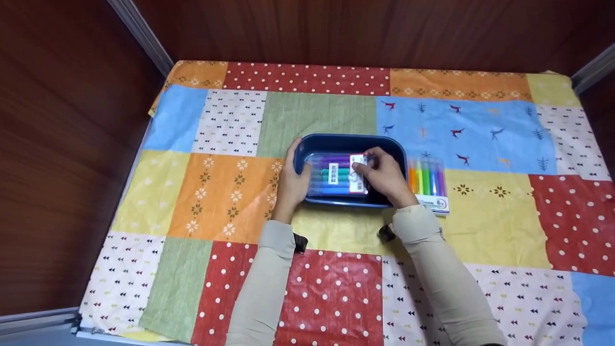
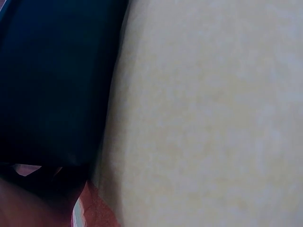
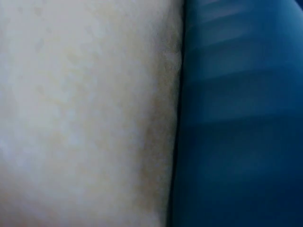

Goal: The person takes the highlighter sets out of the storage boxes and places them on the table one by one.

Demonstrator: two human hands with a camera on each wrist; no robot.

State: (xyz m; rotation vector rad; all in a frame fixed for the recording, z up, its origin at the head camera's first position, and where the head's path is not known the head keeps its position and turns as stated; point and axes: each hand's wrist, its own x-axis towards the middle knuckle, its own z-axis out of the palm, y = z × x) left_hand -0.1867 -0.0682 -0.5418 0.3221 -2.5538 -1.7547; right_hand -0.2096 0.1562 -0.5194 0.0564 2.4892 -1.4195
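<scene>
We are pinching a clear marker pack [image 1: 335, 185] with our right grip [image 1: 388, 177] inside a navy tub [image 1: 353, 136], holding the tub's wall with our left grip [image 1: 294, 181]; a second marker pack [image 1: 427, 182] is lying alongside.

Label [image 1: 334, 174] on marker pack [image 1: 317, 187] illegible; tub [image 2: 52, 85] cut off in wrist views; tablecloth [image 2: 203, 109] blurred there

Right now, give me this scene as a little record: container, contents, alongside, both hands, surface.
container: blue tub, open-topped
contents: clear pen pack, showing purple, green and blue; resting on the bottom or lifted, unclear
alongside: second pen pack, right of the tub
left hand: grips the tub's left rim
right hand: pinches the pack's right end
surface: patchwork cloth
</scene>
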